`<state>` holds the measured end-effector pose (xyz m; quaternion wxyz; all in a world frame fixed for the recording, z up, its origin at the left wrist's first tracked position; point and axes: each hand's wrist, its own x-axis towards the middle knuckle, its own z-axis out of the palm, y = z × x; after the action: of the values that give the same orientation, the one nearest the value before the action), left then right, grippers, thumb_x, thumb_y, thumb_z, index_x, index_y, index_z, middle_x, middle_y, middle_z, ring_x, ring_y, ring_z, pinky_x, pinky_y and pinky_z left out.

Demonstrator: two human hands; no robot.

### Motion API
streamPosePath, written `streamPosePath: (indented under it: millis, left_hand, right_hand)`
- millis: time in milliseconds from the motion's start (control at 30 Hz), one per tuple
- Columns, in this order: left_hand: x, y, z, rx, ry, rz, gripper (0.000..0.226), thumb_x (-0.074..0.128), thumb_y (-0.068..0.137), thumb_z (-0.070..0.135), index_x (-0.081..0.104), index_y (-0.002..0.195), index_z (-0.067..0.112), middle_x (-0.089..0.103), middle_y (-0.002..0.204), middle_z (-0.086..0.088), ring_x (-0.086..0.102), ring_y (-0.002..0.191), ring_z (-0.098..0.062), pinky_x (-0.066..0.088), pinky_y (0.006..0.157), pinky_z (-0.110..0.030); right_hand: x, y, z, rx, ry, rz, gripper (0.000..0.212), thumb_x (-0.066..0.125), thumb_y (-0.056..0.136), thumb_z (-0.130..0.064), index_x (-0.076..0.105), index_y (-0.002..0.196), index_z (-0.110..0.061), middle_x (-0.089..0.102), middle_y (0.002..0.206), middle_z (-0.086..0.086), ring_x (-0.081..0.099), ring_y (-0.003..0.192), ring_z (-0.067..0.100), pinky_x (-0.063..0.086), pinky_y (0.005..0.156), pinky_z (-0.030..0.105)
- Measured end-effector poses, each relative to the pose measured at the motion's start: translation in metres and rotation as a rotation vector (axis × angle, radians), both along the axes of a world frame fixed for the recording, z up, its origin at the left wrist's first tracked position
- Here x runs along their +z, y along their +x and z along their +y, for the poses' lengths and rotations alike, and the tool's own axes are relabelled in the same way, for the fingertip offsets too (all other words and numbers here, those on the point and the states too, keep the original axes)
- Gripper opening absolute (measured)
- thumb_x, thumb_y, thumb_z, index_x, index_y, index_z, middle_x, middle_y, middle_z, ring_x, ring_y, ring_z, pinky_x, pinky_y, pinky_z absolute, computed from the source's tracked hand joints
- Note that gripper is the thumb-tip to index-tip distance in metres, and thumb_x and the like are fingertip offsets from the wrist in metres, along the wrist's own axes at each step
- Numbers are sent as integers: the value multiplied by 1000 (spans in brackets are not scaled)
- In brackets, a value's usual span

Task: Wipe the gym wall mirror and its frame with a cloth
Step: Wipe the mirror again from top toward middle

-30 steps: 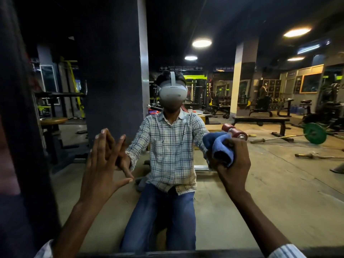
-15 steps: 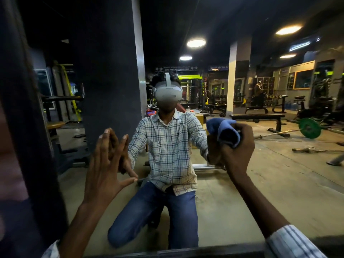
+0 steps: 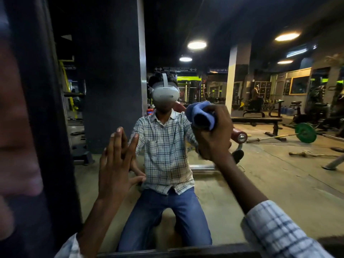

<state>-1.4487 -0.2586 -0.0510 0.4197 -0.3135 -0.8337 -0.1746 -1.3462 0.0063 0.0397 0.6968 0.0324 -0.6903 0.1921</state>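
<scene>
Right hand (image 3: 212,138) grips cloth (image 3: 200,113); mirror frame (image 3: 167,252) mostly cropped.

Gym: barbell (image 3: 290,135), benches (image 3: 256,120), mirror (image 3: 242,174).

Head-worn camera — close to the mirror (image 3: 260,192), facing it squarely, tilted slightly down.

Dim, ceiling-lit; blurred, warped edges
</scene>
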Motion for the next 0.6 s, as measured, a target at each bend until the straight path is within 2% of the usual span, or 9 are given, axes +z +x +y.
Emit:
streamPosePath:
  millis: [67, 167, 233, 300, 400, 433, 467, 533, 600]
  left_hand:
    - [0, 1, 0, -8, 8, 0, 151, 96, 42, 63, 20, 166, 24, -2, 174, -15, 9, 160, -37, 41, 110, -64]
    - [1, 1, -1, -11, -3, -12, 151, 96, 42, 63, 18, 166, 26, -4, 174, -15, 8, 160, -38, 39, 112, -64]
    - [2, 3, -3, -10, -6, -20, 152, 96, 42, 64, 16, 167, 28, -5, 174, -14, 7, 160, -37, 38, 112, -63]
    - [3, 3, -4, -13, -9, -16, 152, 95, 42, 65, 15, 167, 29, -5, 174, -14, 6, 160, -36, 38, 112, -63]
    - [4, 3, -6, -7, -19, -5, 151, 94, 44, 67, 16, 167, 29, -4, 174, -14, 7, 160, -37, 39, 111, -62]
    - [5, 3, -6, -3, -22, 0, 151, 94, 44, 67, 16, 167, 29, -4, 174, -14, 8, 160, -37, 40, 111, -62]
    - [5, 4, -6, -2, -26, 2, 151, 94, 44, 67, 15, 167, 29, -4, 174, -14, 8, 160, -37, 40, 111, -62]
    - [5, 4, -6, 1, -30, 6, 151, 94, 44, 67, 15, 167, 28, -5, 174, -15, 9, 160, -38, 40, 111, -61]
    - [5, 5, -6, 9, -42, 3, 151, 94, 44, 68, 16, 167, 26, -4, 174, -15, 10, 160, -38, 40, 112, -60]
  right_hand:
    - [-22, -17, -24, 17, 19, -66, 38, 83, 76, 0, 63, 108, -6, 62, 111, 7, 58, 102, 24, 50, 82, 39]
    - [-48, -20, -37, 20, 398, -333, 46, 82, 75, -4, 64, 116, -10, 59, 124, 8, 56, 120, 29, 52, 97, 45]
    - [-27, -12, -23, -24, 578, -414, 49, 82, 77, -7, 60, 121, -13, 57, 129, 8, 55, 122, 29, 54, 98, 43]
    - [6, -3, -5, -67, 478, -303, 45, 83, 83, -9, 60, 121, -10, 58, 126, 9, 55, 115, 23, 54, 94, 38]
    - [48, 19, 16, -24, 80, 42, 38, 80, 81, -9, 60, 113, -4, 58, 113, 4, 50, 102, 8, 44, 90, 17]
    - [50, 17, 14, -30, 1, 103, 37, 79, 80, -8, 60, 112, -3, 58, 112, 3, 50, 100, 7, 43, 88, 15]
    - [44, 10, 5, -30, -40, 118, 34, 79, 81, -8, 61, 111, -5, 59, 111, 2, 52, 99, 10, 46, 87, 20]
    - [19, -9, -21, 18, 20, 37, 32, 79, 83, -6, 62, 110, -6, 62, 111, 4, 57, 101, 19, 50, 86, 35]
    - [-13, -22, -44, 49, 245, -169, 34, 79, 82, -6, 63, 112, -7, 61, 116, 5, 57, 108, 22, 51, 89, 39]
